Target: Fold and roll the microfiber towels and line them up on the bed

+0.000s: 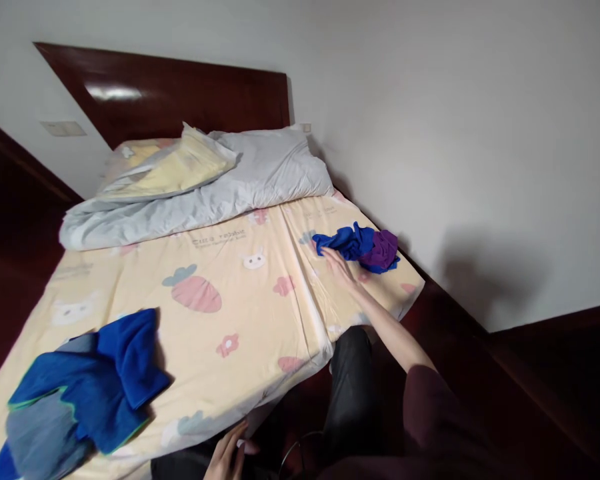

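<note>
My right hand [339, 268] reaches over the right side of the bed, fingers extended, at the near left edge of a crumpled blue cloth [347, 242]. A purple cloth [381, 249] is bunched against the blue one. Low in the view, my left hand [229, 454] hangs by the bed's front edge, its fingers partly bent; a small whitish item shows at them, too small to name. On the bed's near left lies a rumpled heap of blue and grey cloths [93, 383] with green edging, touched by neither hand.
The bed [250, 300] has a yellow patterned sheet. A rolled grey-white quilt [260, 173] and a yellow pillow [190, 163] lie by the dark wooden headboard [180, 93]. A wall [480, 167] stands at the right. My legs are close to the bed's front edge.
</note>
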Tool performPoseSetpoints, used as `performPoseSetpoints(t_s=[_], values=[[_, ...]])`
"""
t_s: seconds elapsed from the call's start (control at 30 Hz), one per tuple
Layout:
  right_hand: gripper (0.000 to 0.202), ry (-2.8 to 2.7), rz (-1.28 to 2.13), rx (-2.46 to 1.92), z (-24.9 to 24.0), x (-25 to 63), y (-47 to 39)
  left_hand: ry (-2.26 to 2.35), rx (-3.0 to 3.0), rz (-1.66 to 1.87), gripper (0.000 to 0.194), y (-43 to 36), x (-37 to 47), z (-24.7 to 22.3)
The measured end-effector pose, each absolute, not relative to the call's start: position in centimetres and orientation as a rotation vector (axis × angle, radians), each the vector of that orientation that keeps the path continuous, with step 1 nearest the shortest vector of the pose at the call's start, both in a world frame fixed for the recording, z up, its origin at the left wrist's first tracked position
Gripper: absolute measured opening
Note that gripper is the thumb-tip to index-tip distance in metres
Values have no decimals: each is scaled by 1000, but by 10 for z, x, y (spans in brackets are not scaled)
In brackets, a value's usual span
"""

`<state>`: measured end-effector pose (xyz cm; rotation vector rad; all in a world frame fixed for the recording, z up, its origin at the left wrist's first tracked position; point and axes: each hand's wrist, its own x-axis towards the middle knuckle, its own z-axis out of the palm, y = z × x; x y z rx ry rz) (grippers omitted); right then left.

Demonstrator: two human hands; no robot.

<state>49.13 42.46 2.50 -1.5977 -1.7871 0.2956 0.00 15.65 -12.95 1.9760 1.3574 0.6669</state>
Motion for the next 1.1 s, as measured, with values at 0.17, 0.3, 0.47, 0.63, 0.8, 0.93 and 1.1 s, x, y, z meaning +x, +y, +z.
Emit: performPoseSetpoints(t_s=[0.17, 0.3, 0.47, 0.63, 0.8, 0.93, 1.1], values=[[52, -1853, 593, -1223, 5, 359, 293, 1372, 1658, 822, 45, 163, 69, -87], [56, -1834, 648, -1061, -23, 268, 185, 1346, 1580, 1013, 53, 178, 99, -57], [51, -1706, 688, -1067, -24, 237, 116, 1313, 1570, 1007, 35, 165, 92, -43], [50, -1803, 716, -1046, -29, 266, 111, 1384, 1262, 1093, 36, 135, 88, -36], [47, -1747, 572, -1288, -49, 300, 136, 1410, 904, 1292, 58, 117, 79, -14], [65, -1885, 478, -1464, -66, 322, 172, 1430, 957, 1298, 54, 103, 59, 11], [65, -2125, 490, -1633, -90, 339, 195, 1504, 982, 1372, 39, 90, 24, 33]])
